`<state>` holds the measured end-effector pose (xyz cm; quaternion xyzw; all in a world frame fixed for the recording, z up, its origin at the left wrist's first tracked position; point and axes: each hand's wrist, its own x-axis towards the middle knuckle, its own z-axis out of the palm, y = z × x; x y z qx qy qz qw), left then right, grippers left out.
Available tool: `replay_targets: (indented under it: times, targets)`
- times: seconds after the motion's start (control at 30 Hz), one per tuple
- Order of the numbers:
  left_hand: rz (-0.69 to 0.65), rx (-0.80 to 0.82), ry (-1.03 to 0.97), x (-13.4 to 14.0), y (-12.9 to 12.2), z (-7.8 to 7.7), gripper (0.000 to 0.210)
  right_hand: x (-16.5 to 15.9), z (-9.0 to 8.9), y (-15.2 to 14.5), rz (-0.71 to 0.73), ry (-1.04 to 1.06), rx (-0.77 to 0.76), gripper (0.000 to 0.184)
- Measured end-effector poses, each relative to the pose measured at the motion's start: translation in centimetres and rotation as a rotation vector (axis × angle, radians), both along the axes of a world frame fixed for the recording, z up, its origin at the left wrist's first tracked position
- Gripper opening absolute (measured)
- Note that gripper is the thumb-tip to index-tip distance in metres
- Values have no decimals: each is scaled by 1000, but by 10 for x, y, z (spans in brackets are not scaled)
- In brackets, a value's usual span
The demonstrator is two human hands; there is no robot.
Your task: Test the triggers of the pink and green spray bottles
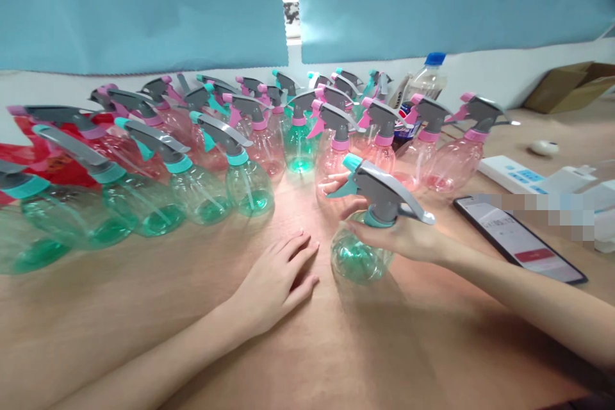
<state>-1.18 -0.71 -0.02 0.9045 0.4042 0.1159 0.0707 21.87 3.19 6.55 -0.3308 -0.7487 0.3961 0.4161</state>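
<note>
My right hand [401, 237] is wrapped round the neck and upper body of a green spray bottle [361, 256] with a grey and teal trigger head. The bottle stands upright, or nearly so, at the middle of the table; I cannot tell if its base touches the wood. My left hand [276, 278] lies flat on the table to the left of this bottle, fingers spread, holding nothing. Nearest beyond the left hand is another green spray bottle [250, 189]. Just behind the held bottle stands a pink spray bottle [335, 160], partly covered by the right hand's fingers.
Rows of pink and green spray bottles fill the back and left of the wooden table [269, 365]. A phone [519, 240], a white power strip [509, 173] and a small white object [544, 148] lie at right. Further back are a blue-capped drink bottle [427, 83] and a cardboard box [567, 86].
</note>
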Motion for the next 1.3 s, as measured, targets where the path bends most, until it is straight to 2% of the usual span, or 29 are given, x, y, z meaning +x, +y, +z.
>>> replay_targets:
  times: [0.13,0.33,0.53,0.83,1.0,1.2,1.3]
  targets:
    - [0,5,-3,0,0,0,44,2,-3,1,15,15,-28,43]
    - [-5,9,3,0,0,1,44,3,-4,2,-37,1,77,27]
    - [-15,17,-3,-1,1,0,44,1,2,-1,-17,42,20,28]
    - [-15,26,-6,0,1,-1,43,1,7,-3,-133,-50,184,9]
    - [-16,26,13,-1,2,-1,44,1,6,-6,-104,10,107,14]
    - [-11,24,16,-1,1,-1,44,0,2,-4,-38,26,-8,32]
    - [-10,24,10,-1,1,0,44,1,-1,-3,-27,29,-20,37]
